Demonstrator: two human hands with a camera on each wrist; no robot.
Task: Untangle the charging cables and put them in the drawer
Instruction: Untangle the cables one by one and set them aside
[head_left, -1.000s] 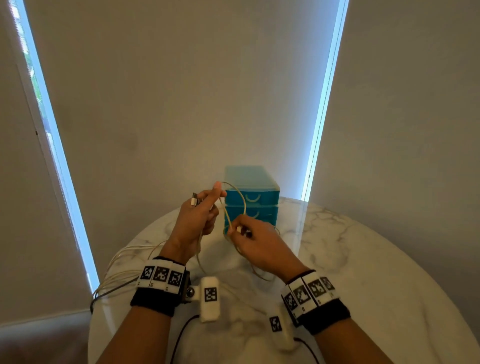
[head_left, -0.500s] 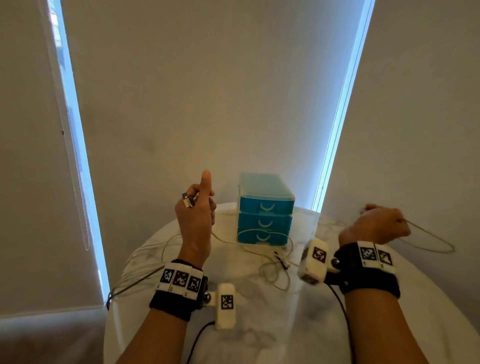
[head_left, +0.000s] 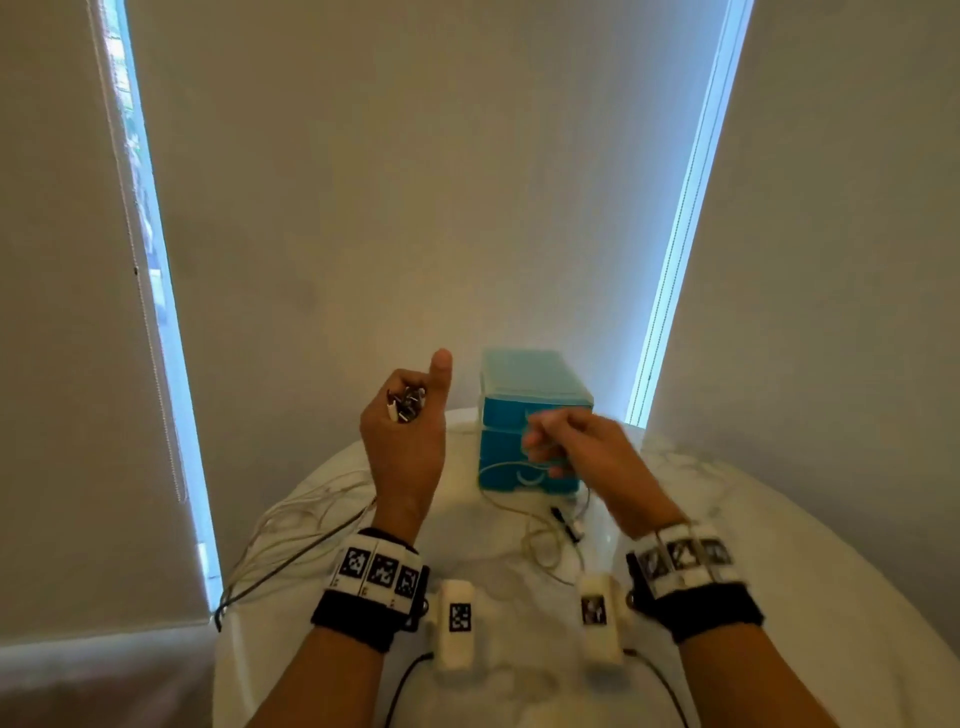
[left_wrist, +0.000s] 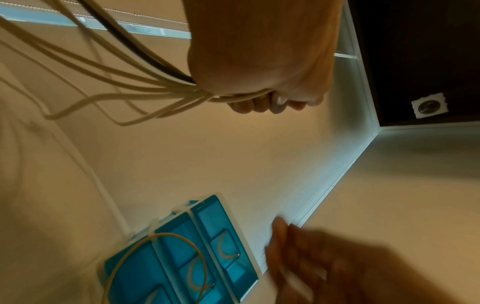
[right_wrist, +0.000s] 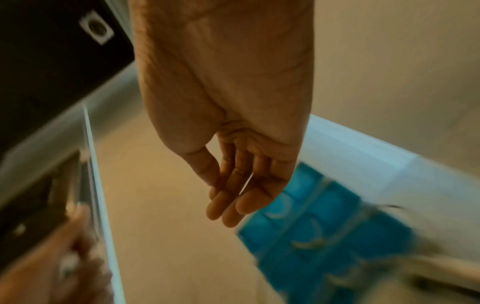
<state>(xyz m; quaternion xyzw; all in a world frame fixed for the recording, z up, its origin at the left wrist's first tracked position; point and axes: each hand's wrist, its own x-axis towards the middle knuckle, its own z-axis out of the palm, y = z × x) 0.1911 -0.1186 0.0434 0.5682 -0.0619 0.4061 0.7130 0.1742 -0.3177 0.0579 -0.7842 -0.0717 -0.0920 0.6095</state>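
Note:
My left hand (head_left: 408, 415) is raised left of the drawers with its thumb up. It grips a bundle of cable ends (head_left: 406, 404). From that fist several pale cables and one black cable (left_wrist: 124, 86) trail down over the table's left edge (head_left: 291, 525). My right hand (head_left: 550, 444) hangs blurred in front of the blue three-drawer unit (head_left: 530, 384). Its fingers (right_wrist: 233, 201) are loosely straight and hold nothing. One loose pale cable (head_left: 540, 540) with a dark plug (head_left: 563, 519) lies on the table, looping up across the drawer fronts (left_wrist: 182, 257). All drawers look closed.
The round white marble table (head_left: 753, 571) stands against a beige wall, with the drawer unit at its far edge. Bright window strips (head_left: 156, 312) run down on both sides. The black leads of the wrist cameras (head_left: 405, 680) lie near the front.
My right hand, which was pulling a cable out to the right, has let it go and swung back in front of the drawers. My left hand stays raised with its bundle.

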